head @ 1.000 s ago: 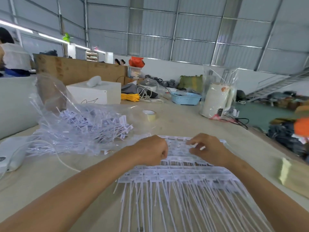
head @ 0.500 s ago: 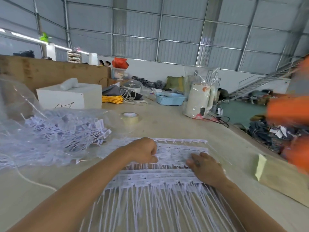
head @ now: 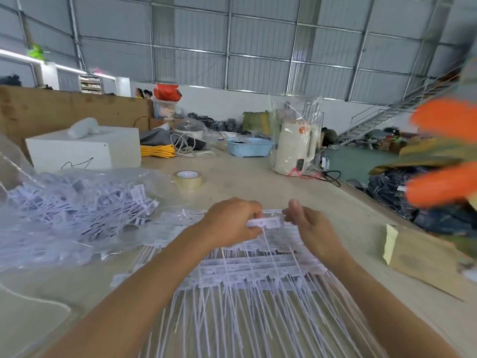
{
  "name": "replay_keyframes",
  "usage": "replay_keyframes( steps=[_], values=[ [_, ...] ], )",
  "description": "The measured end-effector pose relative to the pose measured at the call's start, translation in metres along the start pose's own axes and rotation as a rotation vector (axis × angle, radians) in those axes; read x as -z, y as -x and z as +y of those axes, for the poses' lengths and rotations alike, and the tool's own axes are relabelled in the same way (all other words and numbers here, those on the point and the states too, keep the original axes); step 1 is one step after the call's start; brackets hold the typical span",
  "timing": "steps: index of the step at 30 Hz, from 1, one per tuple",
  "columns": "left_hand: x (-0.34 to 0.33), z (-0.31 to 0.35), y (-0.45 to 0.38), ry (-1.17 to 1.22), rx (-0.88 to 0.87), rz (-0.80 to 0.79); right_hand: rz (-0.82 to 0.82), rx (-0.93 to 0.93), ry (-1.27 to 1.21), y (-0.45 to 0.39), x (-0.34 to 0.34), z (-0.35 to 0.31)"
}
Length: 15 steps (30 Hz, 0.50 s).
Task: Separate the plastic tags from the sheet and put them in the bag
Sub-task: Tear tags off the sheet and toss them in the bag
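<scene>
Work stood part-done: bag [head: 64, 215] at frame left held many loose tags, sheet [head: 258, 270] remained largely intact, left hand [head: 229, 223] and right hand [head: 308, 228] both pinching one tag strip [head: 267, 223].

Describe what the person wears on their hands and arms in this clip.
Nothing shows on them. The left hand and right hand are bare: no gloves, rings, watch or wristband in view. Both forearms are uncovered right down to the bottom edge of the frame, so no sleeve is visible.
</scene>
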<state>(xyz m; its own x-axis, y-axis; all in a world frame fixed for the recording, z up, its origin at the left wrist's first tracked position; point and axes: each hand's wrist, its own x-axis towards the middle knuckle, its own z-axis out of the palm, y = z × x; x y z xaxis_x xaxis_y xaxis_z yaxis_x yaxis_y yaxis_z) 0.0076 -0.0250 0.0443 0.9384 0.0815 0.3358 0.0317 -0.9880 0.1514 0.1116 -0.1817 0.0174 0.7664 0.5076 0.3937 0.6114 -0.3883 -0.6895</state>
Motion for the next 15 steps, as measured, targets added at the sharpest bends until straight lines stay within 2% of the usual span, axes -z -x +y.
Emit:
replay_keyframes(
  steps=[3,5,8,12,15],
  values=[
    [-0.009,-0.001,-0.002,0.047,-0.004,0.066,-0.270,-0.033,-0.029,-0.004,0.000,-0.017],
    [-0.011,-0.003,-0.002,0.194,0.038,0.054,-0.390,-0.124,-0.208,-0.006,-0.004,-0.017],
    [-0.015,-0.007,-0.001,0.485,0.178,0.017,-0.360,-0.128,-0.481,-0.002,-0.016,-0.008],
    [-0.016,-0.010,0.003,0.651,0.240,-0.158,-0.314,-0.031,-0.556,0.007,-0.028,-0.001],
    [-0.013,-0.005,0.005,0.751,0.289,-0.188,-0.305,0.000,-0.584,0.011,-0.028,0.000]
  ],
)
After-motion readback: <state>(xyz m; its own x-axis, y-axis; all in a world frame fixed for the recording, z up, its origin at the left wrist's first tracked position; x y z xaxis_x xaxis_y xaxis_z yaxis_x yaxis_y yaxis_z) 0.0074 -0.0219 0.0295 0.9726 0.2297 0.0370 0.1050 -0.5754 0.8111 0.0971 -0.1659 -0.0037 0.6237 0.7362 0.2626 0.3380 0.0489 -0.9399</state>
